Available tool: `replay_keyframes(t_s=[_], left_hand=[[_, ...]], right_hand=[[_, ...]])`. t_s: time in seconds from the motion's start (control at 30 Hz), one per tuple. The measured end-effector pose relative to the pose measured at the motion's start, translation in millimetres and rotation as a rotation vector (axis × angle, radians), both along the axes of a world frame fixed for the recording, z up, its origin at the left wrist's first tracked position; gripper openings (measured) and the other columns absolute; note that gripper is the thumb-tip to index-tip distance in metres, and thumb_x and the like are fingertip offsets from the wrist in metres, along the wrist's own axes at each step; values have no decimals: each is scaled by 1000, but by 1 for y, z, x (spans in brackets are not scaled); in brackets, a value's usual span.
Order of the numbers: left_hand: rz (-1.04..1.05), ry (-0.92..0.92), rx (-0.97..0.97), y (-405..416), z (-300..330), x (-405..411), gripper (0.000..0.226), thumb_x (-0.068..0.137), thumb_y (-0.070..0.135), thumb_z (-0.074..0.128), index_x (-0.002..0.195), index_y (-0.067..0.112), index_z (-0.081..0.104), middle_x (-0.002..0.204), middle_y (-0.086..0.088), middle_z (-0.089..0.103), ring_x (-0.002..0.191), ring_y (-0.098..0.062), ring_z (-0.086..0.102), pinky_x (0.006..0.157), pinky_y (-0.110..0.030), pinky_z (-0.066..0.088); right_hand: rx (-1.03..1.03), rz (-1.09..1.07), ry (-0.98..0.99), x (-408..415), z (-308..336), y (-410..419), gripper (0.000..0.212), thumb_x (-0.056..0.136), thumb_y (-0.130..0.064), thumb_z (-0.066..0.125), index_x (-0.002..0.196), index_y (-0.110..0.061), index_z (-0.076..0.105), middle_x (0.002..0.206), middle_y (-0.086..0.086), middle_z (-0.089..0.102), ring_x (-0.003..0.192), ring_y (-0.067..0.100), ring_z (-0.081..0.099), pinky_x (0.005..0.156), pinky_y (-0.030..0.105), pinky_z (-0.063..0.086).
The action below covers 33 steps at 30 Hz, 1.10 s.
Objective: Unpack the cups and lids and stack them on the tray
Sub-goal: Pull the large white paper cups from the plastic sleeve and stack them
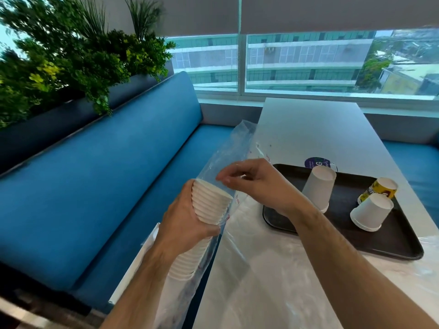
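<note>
The left hand (187,224) grips a long stack of white paper cups (209,205) just off the tabletop's (308,129) left edge, above the blue bench (95,186). Its fingers (190,193) curl round the far side of the stack near the top, with the thumb across the near side, so the upper rims stand just clear above the fingers while the rest of the stack runs down below the palm. The stack sits inside a clear plastic sleeve (228,153), whose loose open end rises beyond the cup tops.

The right hand (256,184) hovers just above and to the right of the stack's top. Its fingertips (223,178) are bent together and pinch the thin plastic of the sleeve right beside the topmost rim, without touching the cups themselves.

A dark tray (392,243) lies near the tabletop's right edge. On it stand upside-down white cups: a tall stack (318,184) towards the tray's far left corner and a shorter nested stack (371,212) towards its right side. A yellow printed cup (380,188) lies tilted just behind the shorter stack. A round purple lid (317,162) shows at the tray's far edge, behind the tall stack. More crumpled clear plastic (273,269) covers the tabletop's near part, reaching under the tray's near edge.
</note>
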State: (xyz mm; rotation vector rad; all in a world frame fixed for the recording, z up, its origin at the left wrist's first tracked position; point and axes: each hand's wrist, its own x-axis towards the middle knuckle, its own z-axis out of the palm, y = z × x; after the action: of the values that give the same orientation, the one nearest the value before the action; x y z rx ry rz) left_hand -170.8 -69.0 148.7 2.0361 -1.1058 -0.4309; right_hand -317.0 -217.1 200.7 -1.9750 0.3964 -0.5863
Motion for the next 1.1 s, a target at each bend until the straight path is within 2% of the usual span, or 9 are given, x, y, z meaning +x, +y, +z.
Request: replay_keyframes(t_s=[0.1,0.2,0.27,0.33,0.6,0.8,0.93,0.97,1.1], left_hand=[[4,32,0,2,1,5,101,41,37,90,126,45,36,103,15,62,93,-13,63,80,-40,58],[7,96,-7,3,3,9,98,47,26,96,127,41,40,103,14,64,93,-8,64,79,-35,58],[3,154,-14,4,5,11,98,50,20,97,129,39,42,104,14,65,95,-5,64,77,-30,57],[-5,188,-16,4,6,12,97,52,17,98,129,38,43,105,13,65,95,-4,64,75,-24,56],[-10,203,-18,4,7,17,98,53,18,97,133,36,42,106,12,65,95,-4,64,72,-20,53],[-3,176,12,5,4,19,96,49,21,97,128,34,45,105,10,66,95,-9,65,76,-31,57],[-26,133,17,4,5,15,101,41,33,94,128,40,44,102,14,66,93,-9,66,81,-40,59],[-33,136,12,3,6,14,101,41,34,94,129,41,43,102,14,67,93,-9,66,81,-40,59],[-37,146,12,2,9,14,100,45,29,96,129,39,43,103,13,66,94,-8,65,81,-39,59]], right_hand=[[-88,41,143,-7,-3,-9,46,86,11,60,113,-24,71,116,-11,70,106,1,62,84,11,48],[-305,78,335,-2,-10,-8,33,93,-10,68,122,-27,69,120,-17,64,105,-4,57,82,3,38],[-312,74,344,3,-10,-4,27,96,-24,68,122,-26,69,121,-16,64,110,1,56,90,15,40],[-301,70,331,7,-7,-1,27,97,-28,67,122,-22,70,124,-12,66,115,7,58,98,25,44],[-390,84,272,18,-12,-1,22,99,-27,64,116,-18,73,106,-16,67,99,2,63,94,20,46],[-284,6,175,18,-12,-9,12,101,-28,59,104,-24,69,97,-18,65,93,0,61,86,17,45],[-227,-22,227,27,-18,-4,42,82,-65,65,92,-25,73,115,-10,56,109,9,56,95,36,50],[-220,-29,225,31,-20,-1,44,80,-65,68,89,-22,74,119,-11,55,112,7,54,99,37,49],[9,-90,130,32,-15,-2,42,81,-38,81,74,1,66,125,-10,58,114,7,57,105,39,48]])
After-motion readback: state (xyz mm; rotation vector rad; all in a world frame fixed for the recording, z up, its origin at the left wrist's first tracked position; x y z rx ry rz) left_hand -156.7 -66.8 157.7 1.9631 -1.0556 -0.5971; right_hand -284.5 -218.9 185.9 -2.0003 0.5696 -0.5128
